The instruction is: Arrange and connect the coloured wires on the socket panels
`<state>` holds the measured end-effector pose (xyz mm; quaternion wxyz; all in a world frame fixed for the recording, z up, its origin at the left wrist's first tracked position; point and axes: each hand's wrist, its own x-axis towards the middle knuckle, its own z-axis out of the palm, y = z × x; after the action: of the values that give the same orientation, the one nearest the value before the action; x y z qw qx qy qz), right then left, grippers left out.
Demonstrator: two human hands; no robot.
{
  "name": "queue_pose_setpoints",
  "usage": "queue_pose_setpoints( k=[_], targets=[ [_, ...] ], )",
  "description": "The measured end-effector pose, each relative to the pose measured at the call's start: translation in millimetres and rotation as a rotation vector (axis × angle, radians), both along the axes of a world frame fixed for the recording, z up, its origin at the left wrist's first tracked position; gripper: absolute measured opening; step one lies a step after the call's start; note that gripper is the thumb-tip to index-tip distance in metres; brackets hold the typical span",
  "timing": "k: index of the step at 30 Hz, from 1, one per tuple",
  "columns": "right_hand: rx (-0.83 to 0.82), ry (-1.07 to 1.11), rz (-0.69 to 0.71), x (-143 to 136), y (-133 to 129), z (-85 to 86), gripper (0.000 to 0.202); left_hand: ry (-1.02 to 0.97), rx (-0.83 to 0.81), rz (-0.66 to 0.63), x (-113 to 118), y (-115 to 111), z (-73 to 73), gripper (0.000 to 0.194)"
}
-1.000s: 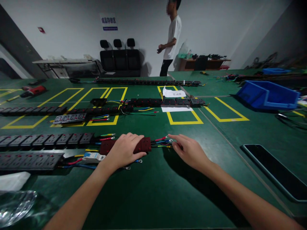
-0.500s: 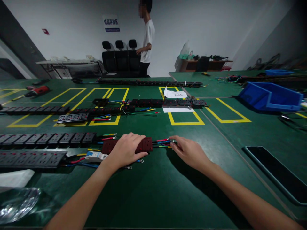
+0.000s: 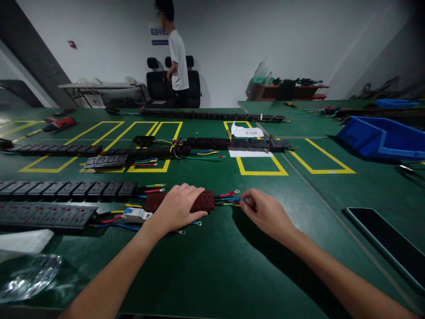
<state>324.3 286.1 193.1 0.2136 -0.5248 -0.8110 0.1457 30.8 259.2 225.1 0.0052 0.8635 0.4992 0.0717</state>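
A dark red socket strip [image 3: 207, 200] lies on the green table, and my left hand [image 3: 181, 206] is wrapped over its middle, covering part of it. Several coloured wires [image 3: 229, 204] come out of its right end. My right hand [image 3: 268, 213] pinches the ends of some of these wires, a blue one among them; the fingers hide the tips. A red wire [image 3: 227, 194] with a ring terminal lies free above the pinch. Left of the strip, a white-and-blue breaker [image 3: 137, 215] sits among thicker wires near my left wrist.
Black socket strips [image 3: 69, 189] lie at the left, with more across the table. A phone [image 3: 387, 243] and a blue bin [image 3: 381, 138] are at the right. Clear plastic [image 3: 29, 274] lies front left. A red power drill [image 3: 59, 124] lies far left. A person [image 3: 178, 60] is beyond the table.
My right fingers have shifted off the red wire, whose ring terminal now shows. My left hand stays on the strip. The person behind has moved left, and the view has shifted slightly.
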Motion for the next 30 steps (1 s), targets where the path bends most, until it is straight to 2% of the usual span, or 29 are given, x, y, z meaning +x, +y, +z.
queue_pose_setpoints(
  k=[8, 17, 23, 30],
  targets=[
    [-0.001, 0.194, 0.126, -4.6, -6.9, 2.1, 0.013, -0.003, 0.009, -0.008, -0.7, 0.0, -1.4, 0.064],
    [0.013, 0.125, -0.069, -0.4, -3.7, 13.8, 0.021, -0.034, 0.002, -0.022, -1.9, 2.0, -1.3, 0.062],
    [0.056, 0.004, -0.076, 0.8, -3.0, 15.6, 0.025, -0.029, 0.001, -0.02, -1.8, 1.5, -1.2, 0.062],
    [-0.041, -0.06, -0.079, 1.1, -1.4, 11.6, 0.028, -0.026, 0.006, -0.017, -1.9, 1.3, -2.3, 0.063]
  ],
)
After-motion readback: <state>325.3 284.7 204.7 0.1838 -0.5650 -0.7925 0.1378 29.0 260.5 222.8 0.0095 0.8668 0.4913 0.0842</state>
